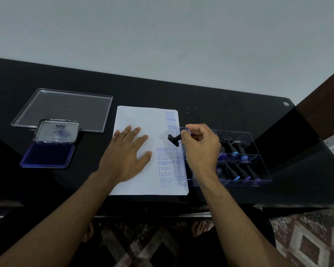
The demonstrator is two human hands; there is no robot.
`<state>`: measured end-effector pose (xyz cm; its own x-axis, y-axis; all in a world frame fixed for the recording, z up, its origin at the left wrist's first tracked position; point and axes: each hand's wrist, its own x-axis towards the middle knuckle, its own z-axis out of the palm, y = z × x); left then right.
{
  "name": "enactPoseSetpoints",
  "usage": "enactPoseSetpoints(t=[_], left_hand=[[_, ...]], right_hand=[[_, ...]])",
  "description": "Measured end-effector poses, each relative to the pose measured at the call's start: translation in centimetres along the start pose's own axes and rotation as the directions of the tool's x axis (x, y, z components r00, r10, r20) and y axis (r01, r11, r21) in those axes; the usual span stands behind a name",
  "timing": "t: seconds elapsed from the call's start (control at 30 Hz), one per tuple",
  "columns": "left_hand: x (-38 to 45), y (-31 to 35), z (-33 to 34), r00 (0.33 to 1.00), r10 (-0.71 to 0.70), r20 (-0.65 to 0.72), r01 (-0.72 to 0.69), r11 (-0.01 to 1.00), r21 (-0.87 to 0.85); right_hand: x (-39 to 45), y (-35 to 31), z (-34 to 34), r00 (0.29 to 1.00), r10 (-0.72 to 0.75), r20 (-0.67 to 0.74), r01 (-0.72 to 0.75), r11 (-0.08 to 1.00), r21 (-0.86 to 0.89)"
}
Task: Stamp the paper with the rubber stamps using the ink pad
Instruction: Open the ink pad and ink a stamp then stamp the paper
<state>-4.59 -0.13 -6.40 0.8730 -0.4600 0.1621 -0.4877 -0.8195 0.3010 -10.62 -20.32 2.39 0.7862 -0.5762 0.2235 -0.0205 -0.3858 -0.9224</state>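
Observation:
A white sheet of paper point(143, 120) lies on the black table, with blue stamped words running down its right side. My left hand point(126, 153) rests flat on the sheet, fingers spread. My right hand point(200, 146) pinches a black rubber stamp point(175, 140) by its handle, holding it tilted just above the paper's right edge. The open ink pad point(47, 154), blue with its metal lid raised, sits at the left. A clear stamp box point(258, 143) with several more stamps stands to the right of the paper, partly behind my right hand.
A clear plastic lid point(66, 108) lies at the back left, behind the ink pad. The table's front edge point(162, 199) runs just below the paper. A brown wooden piece point(320, 105) rises at the right. Patterned carpet point(307, 243) lies below.

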Motion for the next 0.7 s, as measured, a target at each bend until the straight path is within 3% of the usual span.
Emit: enactPoseSetpoints(t=[0.43, 0.57, 0.7], left_hand=[[0.7, 1.6, -1.3, 0.998, -0.029, 0.049, 0.030, 0.999, -0.033], [1.5, 4.5, -2.1, 0.999, -0.033, 0.020, 0.035, 0.991, -0.127], [2.4, 7.6, -2.1, 1.000, 0.011, 0.005, -0.009, 0.981, -0.195]], right_hand=[[0.7, -0.2, -2.4, 0.994, 0.045, -0.104, -0.033, 0.993, 0.115], [1.3, 0.7, -4.5, 0.987, 0.001, -0.160, -0.007, 0.999, -0.038], [1.9, 2.3, -5.7, 0.991, -0.061, -0.117, 0.033, 0.973, -0.227]])
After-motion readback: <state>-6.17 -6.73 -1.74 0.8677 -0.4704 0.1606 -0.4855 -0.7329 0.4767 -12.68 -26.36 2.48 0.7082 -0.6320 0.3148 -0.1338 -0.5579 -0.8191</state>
